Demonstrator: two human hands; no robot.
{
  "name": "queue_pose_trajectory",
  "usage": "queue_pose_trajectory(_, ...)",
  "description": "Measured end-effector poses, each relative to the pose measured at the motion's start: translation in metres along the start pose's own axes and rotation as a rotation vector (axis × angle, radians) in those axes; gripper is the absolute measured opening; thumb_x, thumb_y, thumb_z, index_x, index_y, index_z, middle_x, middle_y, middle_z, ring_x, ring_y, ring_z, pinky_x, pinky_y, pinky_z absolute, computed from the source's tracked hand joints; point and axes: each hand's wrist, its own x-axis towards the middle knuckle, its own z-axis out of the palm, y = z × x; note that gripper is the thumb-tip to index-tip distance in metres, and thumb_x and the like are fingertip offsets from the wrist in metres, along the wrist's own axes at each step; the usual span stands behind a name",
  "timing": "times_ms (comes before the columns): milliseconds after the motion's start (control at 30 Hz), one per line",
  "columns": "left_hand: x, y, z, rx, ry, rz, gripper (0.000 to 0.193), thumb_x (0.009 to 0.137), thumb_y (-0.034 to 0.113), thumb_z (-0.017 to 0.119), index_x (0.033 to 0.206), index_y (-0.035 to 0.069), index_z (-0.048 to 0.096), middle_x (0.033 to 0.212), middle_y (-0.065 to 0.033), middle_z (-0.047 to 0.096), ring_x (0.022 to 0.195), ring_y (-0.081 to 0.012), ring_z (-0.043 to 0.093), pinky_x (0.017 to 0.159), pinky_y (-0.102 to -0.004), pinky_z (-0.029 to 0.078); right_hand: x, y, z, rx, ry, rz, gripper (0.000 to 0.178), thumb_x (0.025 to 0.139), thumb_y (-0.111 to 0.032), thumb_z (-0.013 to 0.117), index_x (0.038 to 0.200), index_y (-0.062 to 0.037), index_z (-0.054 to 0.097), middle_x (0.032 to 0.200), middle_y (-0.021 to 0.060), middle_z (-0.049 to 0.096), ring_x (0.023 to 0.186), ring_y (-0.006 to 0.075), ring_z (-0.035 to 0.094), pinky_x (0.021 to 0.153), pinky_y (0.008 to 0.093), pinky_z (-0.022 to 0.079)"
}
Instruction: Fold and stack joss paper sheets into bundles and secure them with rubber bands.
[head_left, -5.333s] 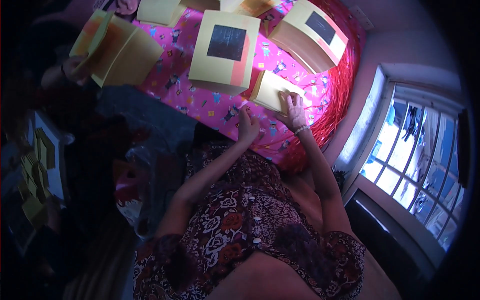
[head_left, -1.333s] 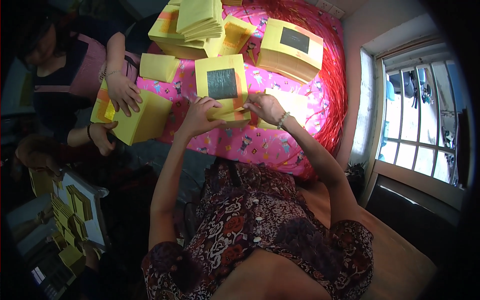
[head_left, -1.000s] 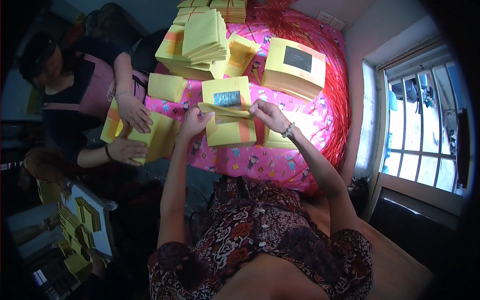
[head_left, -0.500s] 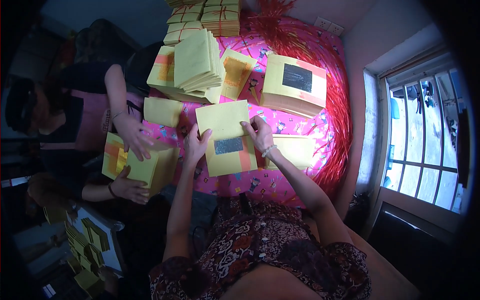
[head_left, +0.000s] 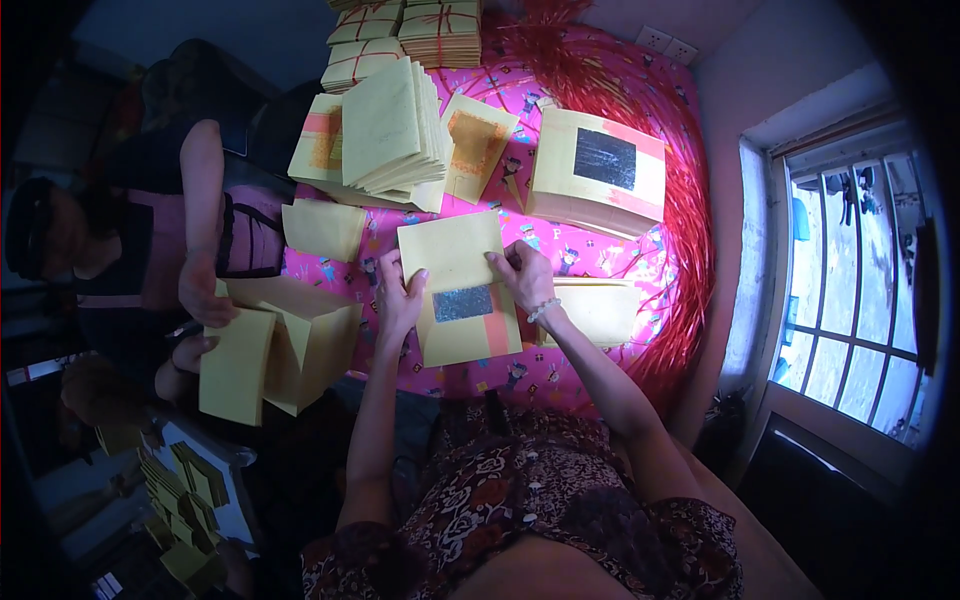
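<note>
Over the pink patterned cloth (head_left: 600, 260), your left hand (head_left: 398, 293) and right hand (head_left: 527, 275) pinch opposite sides of a plain yellow paper piece (head_left: 452, 245), directly beyond a dark-panelled yellow piece (head_left: 452, 346).

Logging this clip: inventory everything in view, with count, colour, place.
Cover: one, pink, under papers
Held paper: count unclear, yellow, centre
Black-patched stack: one, yellow, upper right
Tied bundles: several, yellow, top
Fanned pile: one, yellow, upper left
Other papers: many, yellow, around these, lower left
Strands: many, red, along cover's right
Sockets: two, white, top right
Window: one, pale, right
Co-worker: at least one, pink apron, left
Floral garment: one, dark, bottom
Left hand, right hand: one each, ungloved, gripping held paper
</note>
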Motion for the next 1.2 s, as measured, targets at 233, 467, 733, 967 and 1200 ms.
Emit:
queue_pose_trajectory(233,0.001,-0.009,0.008,-0.115,0.062,0.078,0.052,0.084,0.001,0.06,0.126,0.006,0.03,0.101,-0.0199,0.06,0.092,-0.0257,0.062,0.077,-0.0338,0.049,0.004,0.001,-0.002,-0.032,-0.061,0.042,0.032,0.081,-0.028,0.071,0.078,0.0009,0.058,0.066,0.0144,0.062,0.059,0.025,0.06,0.057,0.0359,0.048)
queue_pose_trajectory(467,0.001,-0.015,0.011,-0.197,0.048,0.121,0.056,0.083,-0.002,0.059,0.128,0.007,0.028,0.101,-0.0208,0.059,0.095,-0.026,0.061,0.078,-0.0338,0.049,0.004,0.005,-0.002,-0.027,-0.059,0.014,0.033,0.081,-0.029,0.07,0.077,0.0007,0.057,0.065,0.0145,0.061,0.058,0.0255,0.059,0.056,0.0362,0.047)
queue_pose_trajectory(733,0.004,-0.015,0.011,-0.113,0.051,0.17,0.056,0.082,0.0,0.06,0.127,0.007,0.028,0.101,-0.022,0.06,0.094,-0.0302,0.063,0.076,-0.0368,0.049,0.004,0.005,0.001,-0.069,-0.053,0.018,0.034,0.081,-0.03,0.07,0.077,0.0002,0.056,0.067,0.0157,0.061,0.06,0.0286,0.059,0.058,0.0381,0.047)
queue_pose_trajectory(967,-0.01,0.017,0.018,0.521,0.246,0.229,0.025,0.079,0.013,0.067,0.097,0.007,0.051,0.09,-0.0138,0.048,0.091,-0.0345,0.049,0.077,-0.0462,0.04,0.003,0.004,0.007,-0.292,-0.045,-0.081,0.032,0.083,-0.029,0.066,0.088,-0.0017,0.05,0.084,0.0184,0.057,0.075,0.0367,0.061,0.065,0.0457,0.048)
queue_pose_trajectory(1200,-0.004,0.01,0.025,0.839,-0.027,0.284,0.031,0.081,0.028,0.063,0.095,0.005,0.048,0.091,-0.0171,0.054,0.089,-0.035,0.057,0.077,-0.0431,0.044,-0.005,0.003,0.01,-0.527,0.087,-0.46,0.018,0.086,-0.019,0.058,0.094,-0.0073,0.047,0.085,0.0107,0.055,0.082,0.0283,0.058,0.07,0.0399,0.048)
